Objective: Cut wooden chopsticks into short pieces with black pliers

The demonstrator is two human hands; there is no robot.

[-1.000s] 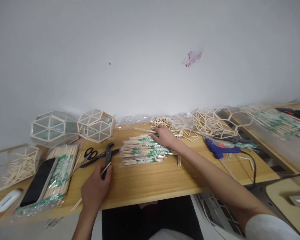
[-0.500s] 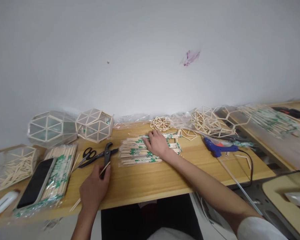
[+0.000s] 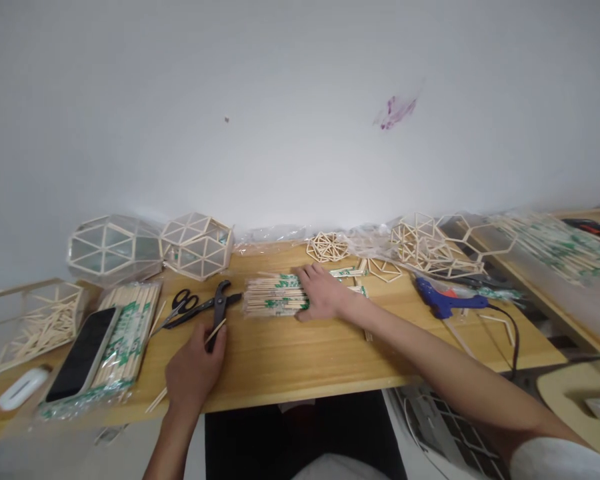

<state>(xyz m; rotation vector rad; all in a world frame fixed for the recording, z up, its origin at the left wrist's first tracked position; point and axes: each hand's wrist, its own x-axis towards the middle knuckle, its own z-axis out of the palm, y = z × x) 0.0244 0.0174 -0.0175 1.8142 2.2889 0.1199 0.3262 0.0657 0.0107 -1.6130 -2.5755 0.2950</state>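
My left hand (image 3: 196, 363) is closed on a thin wooden stick (image 3: 216, 330), which slants out past the thumb. Dark-handled pliers (image 3: 220, 303) lie just ahead of it, one handle reaching under the fingers. Mid-table is a pile of wrapped chopsticks (image 3: 273, 295) with green print. My right hand (image 3: 324, 291) spans the pile from above, fingers at its far side and thumb at its near side; its palm hides part of the pile. Beyond it, a small wooden stick lattice (image 3: 327, 247) rests by the wall.
Scissors (image 3: 183, 303), a phone (image 3: 83, 353) on more packed chopsticks (image 3: 130, 327), a white case (image 3: 23, 389) and a box of cut sticks (image 3: 45, 330) are left. Covered stick frames (image 3: 197, 247) stand behind. Right are a blue glue gun (image 3: 447, 301) with cord and open stick frames (image 3: 430, 250).
My right hand's thumb has moved to the near edge of the chopstick pile, which looks slightly narrower. My left hand keeps its stick. The whole view has shifted a little.
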